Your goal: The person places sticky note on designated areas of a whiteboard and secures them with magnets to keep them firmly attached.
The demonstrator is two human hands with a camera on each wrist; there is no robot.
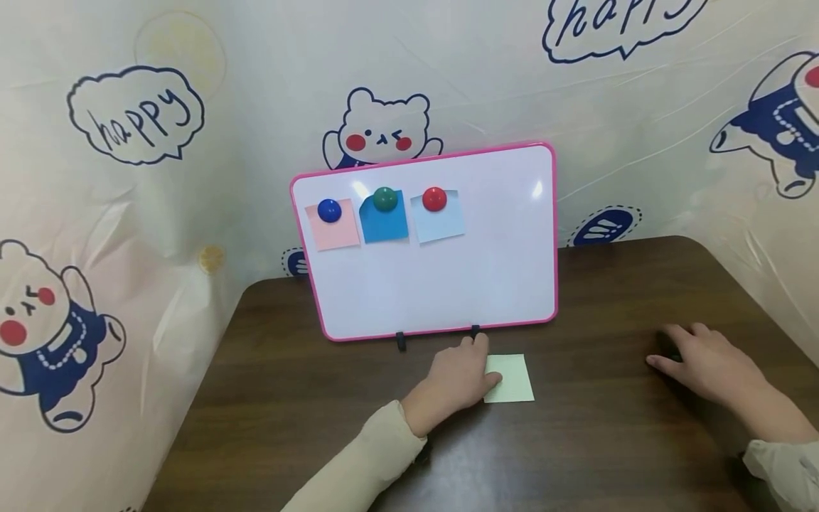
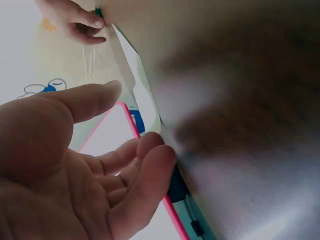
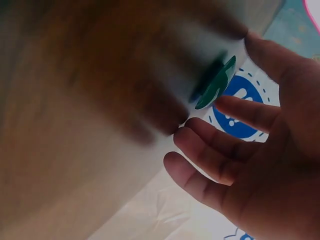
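Note:
A pale green sticky note [image 1: 513,378] lies on the table just below the whiteboard. My left hand [image 1: 456,373] is at its left side, thumb overlapping the note's edge in the head view. In the left wrist view, thumb and fingers stand apart, with the note [image 2: 145,97] beyond the gap. Farther right, my right hand [image 1: 713,361] rests low over the table. A round green magnet [image 3: 216,84] sits on the tabletop between its thumb and fingers, the index fingertip right at the magnet's edge. These fingers are spread and only slightly bent.
The pink-framed whiteboard [image 1: 505,277] stands tilted on small black feet [image 1: 401,342]. It carries a pink note [image 1: 335,235] under a blue magnet [image 1: 329,210], a blue note [image 1: 385,229] under a green magnet [image 1: 385,199], and a light blue note [image 1: 441,224] under a red magnet [image 1: 434,199].

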